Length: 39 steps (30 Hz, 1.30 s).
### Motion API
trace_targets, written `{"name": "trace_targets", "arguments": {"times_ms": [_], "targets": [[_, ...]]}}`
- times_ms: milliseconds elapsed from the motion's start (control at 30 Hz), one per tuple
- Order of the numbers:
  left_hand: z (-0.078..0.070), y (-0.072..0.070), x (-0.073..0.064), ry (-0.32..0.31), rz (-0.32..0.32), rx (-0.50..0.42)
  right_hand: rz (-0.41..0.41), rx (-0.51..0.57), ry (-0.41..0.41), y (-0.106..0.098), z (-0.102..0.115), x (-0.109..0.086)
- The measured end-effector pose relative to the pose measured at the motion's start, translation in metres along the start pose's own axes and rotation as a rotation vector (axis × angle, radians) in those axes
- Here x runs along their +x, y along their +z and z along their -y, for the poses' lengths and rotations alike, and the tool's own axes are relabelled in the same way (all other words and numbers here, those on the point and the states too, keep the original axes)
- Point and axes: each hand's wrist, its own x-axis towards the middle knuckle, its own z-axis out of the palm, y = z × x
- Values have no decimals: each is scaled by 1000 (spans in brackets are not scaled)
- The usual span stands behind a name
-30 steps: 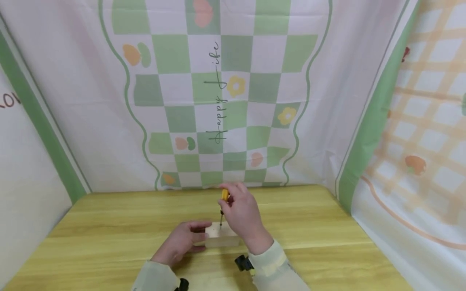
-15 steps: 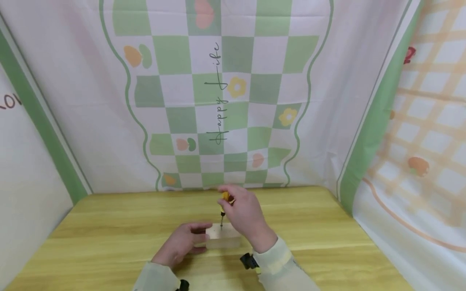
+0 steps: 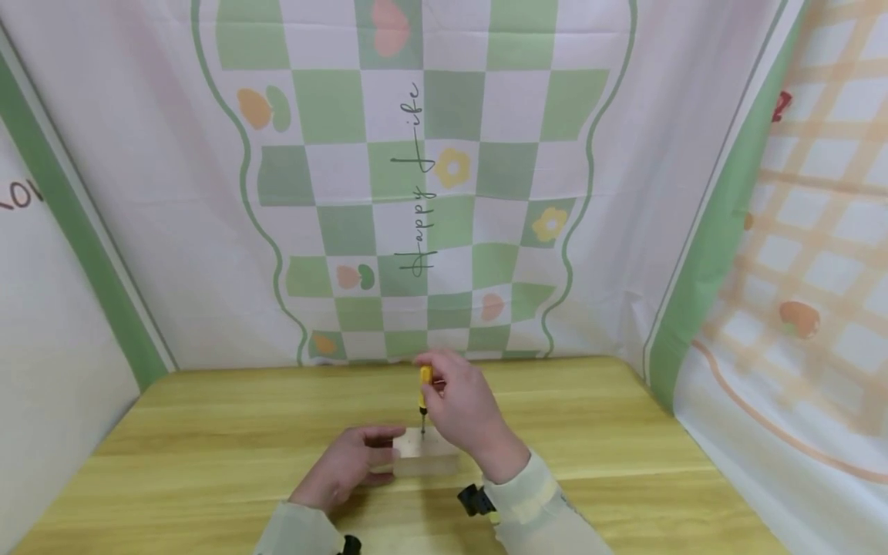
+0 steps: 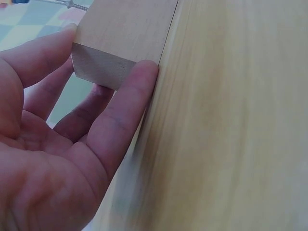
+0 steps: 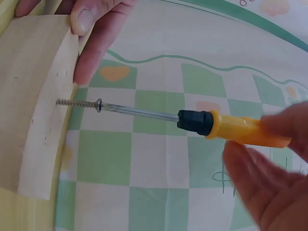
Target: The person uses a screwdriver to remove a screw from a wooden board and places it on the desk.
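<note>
"One straight line seems most important: the screwdriver (image 5: pixel 195 122) stands almost upright over the wooden block (image 3: pixel 426 464), and the screw (image 5: pixel 79 103) is between them, its tip appearing to meet the block's upper face. Which hand is nearer to the screw?"

"The right hand (image 3: pixel 465 405), I would say. It is above, with fingers clamped on the yellow handle (image 5: pixel 240 131)."

"And how does the block lie?"

"On the counter (image 3: pixel 208 447), its long side running left to right, away from the left hand (image 3: pixel 350 462). Those fingers pinch its left end."

"What about materials?"

"The block is pale, smooth wood, square-edged, with some tiny dark marks. The screw is metal, its thread mostly exposed. The shaft (image 5: pixel 144 113) is shiny and slim; the collar is black. Behind hangs a green-checked cloth (image 3: pixel 326 104)."
</note>
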Motion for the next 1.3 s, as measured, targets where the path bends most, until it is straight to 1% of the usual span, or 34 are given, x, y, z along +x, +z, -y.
{"name": "trace_targets", "arguments": {"times_ms": [167, 300, 400, 500, 600, 833, 1067, 1200, 1300], "targets": [[0, 0, 0, -4, -7, 6, -38, -30, -17, -1, 2, -1], [0, 1, -1, -3, -7, 10, -59, -26, -26, -1, 2, -1], [0, 1, -1, 0, -5, 7, -53, -15, -62, 0, 1, 0], [0, 1, -2, 4, -2, 2, -30, -2, -87, 0, 0, 1], [0, 1, -2, 8, -1, 3, -17, -1, -85, 0, 0, 0], [0, 0, -1, 0, 0, 12, -50, -37, -75, 1, 0, -1], [-1, 0, -2, 0, 10, 11, -42, 15, -67, 2, 1, 0], [-2, -1, -3, -3, 10, 9, -20, -7, -59, 2, 0, 0], [-2, -1, -3, 0, 9, 8, -31, -31, -62, 4, 0, -1]]}}
